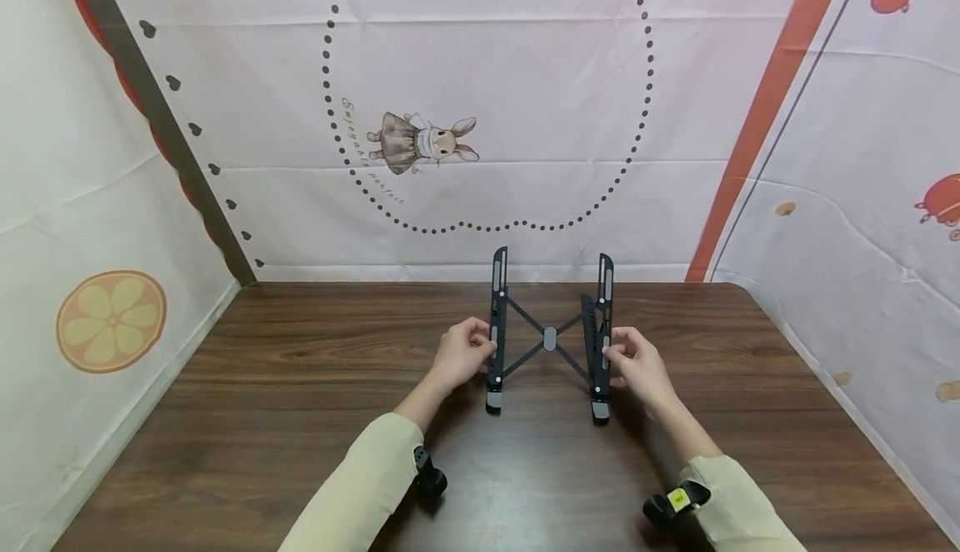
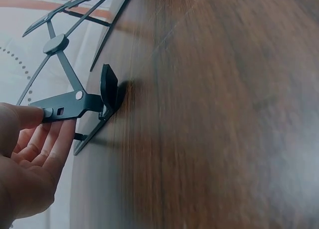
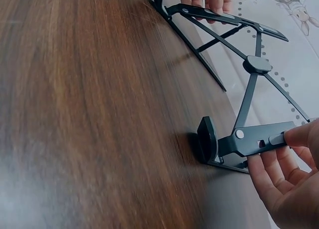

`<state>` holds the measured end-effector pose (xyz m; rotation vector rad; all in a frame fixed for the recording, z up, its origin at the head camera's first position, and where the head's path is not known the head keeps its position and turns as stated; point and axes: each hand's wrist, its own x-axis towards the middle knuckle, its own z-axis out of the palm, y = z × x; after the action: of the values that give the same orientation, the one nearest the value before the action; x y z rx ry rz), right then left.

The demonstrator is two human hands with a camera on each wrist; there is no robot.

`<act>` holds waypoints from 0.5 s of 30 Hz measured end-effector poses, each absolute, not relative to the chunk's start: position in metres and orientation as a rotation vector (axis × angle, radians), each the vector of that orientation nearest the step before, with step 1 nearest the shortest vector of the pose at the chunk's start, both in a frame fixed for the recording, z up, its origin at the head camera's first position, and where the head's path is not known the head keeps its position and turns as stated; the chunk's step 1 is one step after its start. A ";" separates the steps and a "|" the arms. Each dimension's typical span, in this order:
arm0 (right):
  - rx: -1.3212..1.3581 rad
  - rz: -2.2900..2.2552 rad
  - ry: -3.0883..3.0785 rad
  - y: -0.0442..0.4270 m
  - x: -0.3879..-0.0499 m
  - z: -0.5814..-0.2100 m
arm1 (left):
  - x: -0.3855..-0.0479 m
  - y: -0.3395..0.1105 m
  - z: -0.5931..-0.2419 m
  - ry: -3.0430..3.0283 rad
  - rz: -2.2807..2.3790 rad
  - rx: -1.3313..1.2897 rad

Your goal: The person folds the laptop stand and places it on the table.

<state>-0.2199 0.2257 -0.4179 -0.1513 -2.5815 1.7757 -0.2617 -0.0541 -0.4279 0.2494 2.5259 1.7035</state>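
A black folding laptop stand (image 1: 550, 338) stands spread on the table, its two side rails joined by crossed bars with a grey hub. My left hand (image 1: 463, 350) pinches the left rail between thumb and fingers; in the left wrist view the thumb lies on top of the rail (image 2: 65, 105) and the fingers below it. On the other side my right hand (image 1: 639, 363) pinches the right rail (image 3: 264, 138) in the same way. Both front lips point up, and the lower base bars rest on the wood.
The brown wooden table (image 1: 300, 368) reaches back to a printed white cloth wall (image 1: 525, 102). More cloth hangs on the left and right sides. Each wrist carries a small black camera (image 1: 430, 479).
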 end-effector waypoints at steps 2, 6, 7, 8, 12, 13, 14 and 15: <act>-0.160 1.786 -2.580 0.223 -0.222 -0.418 | -0.260 -0.058 -0.427 2.531 1.693 0.259; -0.165 1.794 -2.582 0.217 -0.224 -0.418 | -0.259 -0.065 -0.427 2.532 1.689 0.239; -0.164 1.795 -2.584 0.215 -0.224 -0.418 | -0.259 -0.067 -0.428 2.537 1.689 0.239; -0.161 1.797 -2.586 0.213 -0.225 -0.418 | -0.258 -0.069 -0.428 2.536 1.693 0.231; -0.160 1.823 -2.587 0.206 -0.227 -0.419 | -0.257 -0.077 -0.429 2.540 1.702 0.203; -0.161 1.829 -2.588 0.204 -0.228 -0.419 | -0.257 -0.079 -0.429 2.538 1.706 0.198; -0.163 1.834 -2.589 0.203 -0.229 -0.420 | -0.256 -0.081 -0.429 2.530 1.712 0.183; -0.163 1.840 -2.586 0.201 -0.229 -0.420 | -0.256 -0.083 -0.429 2.528 1.718 0.179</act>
<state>-0.2291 0.2010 -0.4197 -0.1633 -2.5859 1.8405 -0.2557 -0.0828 -0.4286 0.1786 2.5279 1.7177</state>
